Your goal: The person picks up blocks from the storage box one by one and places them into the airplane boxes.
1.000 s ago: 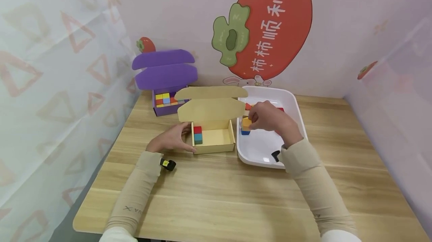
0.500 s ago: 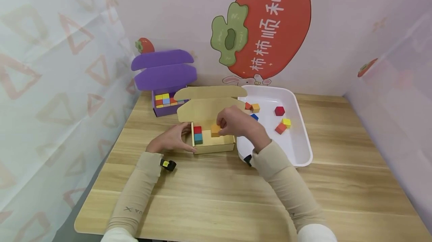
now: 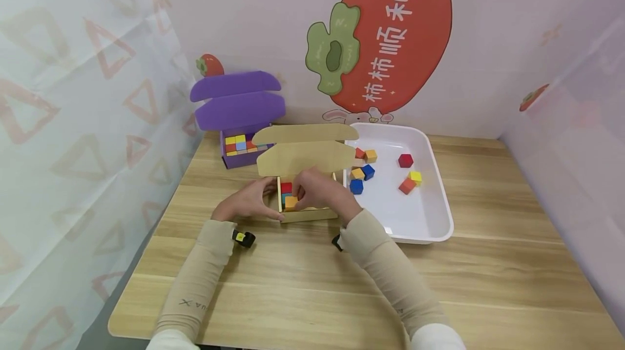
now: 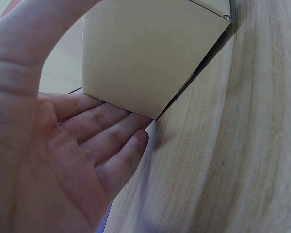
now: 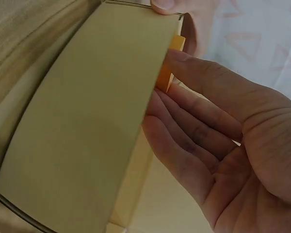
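Note:
My right hand (image 3: 316,192) pinches an orange block (image 3: 291,203) low inside the open tan cardboard box (image 3: 307,215), at its left end near the front wall. In the right wrist view, the thumb and fingers hold the orange block (image 5: 166,77) just behind the front wall. A red block (image 3: 286,187) and a partly covered teal block (image 3: 286,198) lie at the box's left wall. My left hand (image 3: 249,199) grips that end of the box, thumb at the front corner and fingers at the back. In the left wrist view, its fingers (image 4: 106,128) reach along the far edge of the wall.
On the right, a white tray (image 3: 441,203) holds several loose blocks, including blue (image 3: 356,186), red (image 3: 406,160) and yellow (image 3: 415,177) ones. Behind left stands an open purple box (image 3: 246,161) with coloured blocks. The tan box's lid (image 3: 305,159) stands up at the back.
My right hand has carried the orange block leftward from the white tray and lowered it into the tan box beside the teal block. The left hand has stayed at the box's side.

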Tool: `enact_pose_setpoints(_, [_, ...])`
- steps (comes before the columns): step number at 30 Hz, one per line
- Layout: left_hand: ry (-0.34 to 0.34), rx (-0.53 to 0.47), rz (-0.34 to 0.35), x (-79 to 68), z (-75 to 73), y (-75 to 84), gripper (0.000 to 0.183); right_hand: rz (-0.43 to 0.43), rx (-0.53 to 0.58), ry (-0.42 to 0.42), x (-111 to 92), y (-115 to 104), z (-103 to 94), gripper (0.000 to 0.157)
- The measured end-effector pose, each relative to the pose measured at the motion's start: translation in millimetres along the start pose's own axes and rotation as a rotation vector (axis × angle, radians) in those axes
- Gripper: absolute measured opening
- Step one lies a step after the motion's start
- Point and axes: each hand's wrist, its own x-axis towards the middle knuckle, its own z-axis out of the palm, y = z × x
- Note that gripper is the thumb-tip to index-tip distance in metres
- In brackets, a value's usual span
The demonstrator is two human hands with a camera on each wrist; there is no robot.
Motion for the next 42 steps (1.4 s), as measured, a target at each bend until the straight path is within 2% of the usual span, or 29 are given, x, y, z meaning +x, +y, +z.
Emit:
enact_pose_setpoints(7, [0.001, -0.003, 0.014, 0.7, -0.2, -1.9, 0.104, -0.007, -0.001, -0.024, 11.2, 5.5, 6.9, 0.018])
enact_pose_setpoints(15, [-0.003, -0.012, 0.01, 0.8, 0.1, -1.3, 0.106, -0.041, -0.037, -0.015, 18.8, 11.3, 16.7, 0.011])
enact_pose_setpoints(24, [-0.016, -0.04, -0.003, 0.4, -1.2, -0.8, 0.109, -0.063, -0.055, 0.02, 21.5, 12.6, 24.5, 0.01])
enact_pose_setpoints(33, [-0.007, -0.052, -0.021, -1.4, -1.7, -2.3, 0.112, -0.11, -0.003, -0.022, 16.6, 9.8, 21.3, 0.01])
enact_pose_setpoints(35, [-0.003, -0.052, -0.026, -1.5, -1.2, -2.8, 0.112, -0.088, 0.001, -0.026, 12.9, 8.7, 18.3, 0.007])
enact_pose_setpoints(38, [-0.001, -0.042, -0.034, -1.6, -0.7, -3.2, 0.116, -0.005, 0.017, -0.014, 3.5, 7.9, 10.8, 0.003])
enact_pose_setpoints(42, [-0.002, -0.031, -0.05, -1.4, -0.8, -3.0, 0.124, 0.08, 0.049, 0.059, -14.7, 11.9, -7.4, 0.011])
